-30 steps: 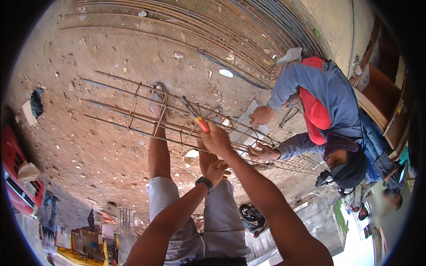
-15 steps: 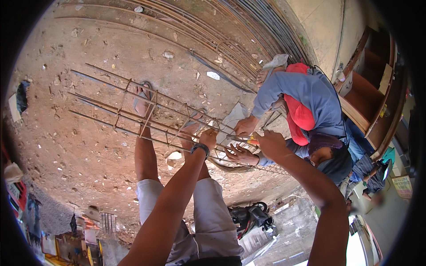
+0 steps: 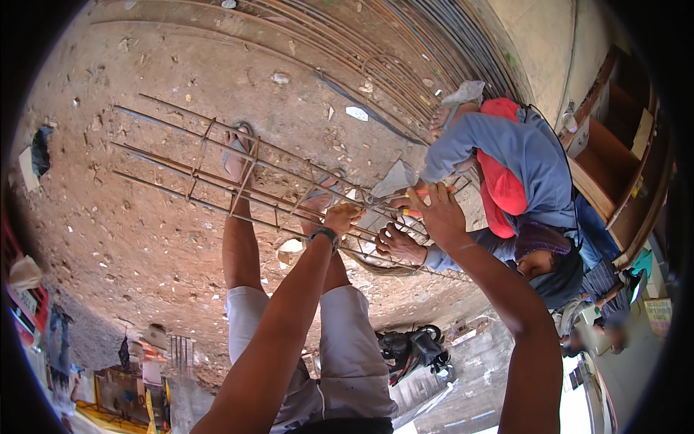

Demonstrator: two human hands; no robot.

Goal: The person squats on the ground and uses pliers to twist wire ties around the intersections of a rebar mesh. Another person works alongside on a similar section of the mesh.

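Observation:
A long cage of rusty steel reinforcing bars (image 3: 189, 157), joined by bent square ties, stretches across the middle. My left hand (image 3: 341, 218), with a dark watch at the wrist, is closed at the cage's bars; whatever its fingers pinch is hidden. To its right, my right hand (image 3: 439, 215) grips long-nosed or end-cutting pliers (image 3: 414, 193) by their orange-yellow handles, which stand apart. Their jaws are at a tie on the cage; the exact jaw shape is unclear. A co-worker's hand (image 3: 400, 244) rests at the near bars, and their other hand is partly behind the pliers.
The co-worker in a blue-grey top (image 3: 499, 148) crouches close on the right. Loose long bars (image 3: 434, 54) lie along the far wall. A wooden cabinet (image 3: 614, 155) stands at the right, a motorcycle (image 3: 416, 351) behind my legs. Stones and scraps litter the dirt ground.
The plier handles have spread apart, and my right hand has opened wider around them and moved slightly up. The co-worker's near hand has curled its fingers. The view has shifted slightly.

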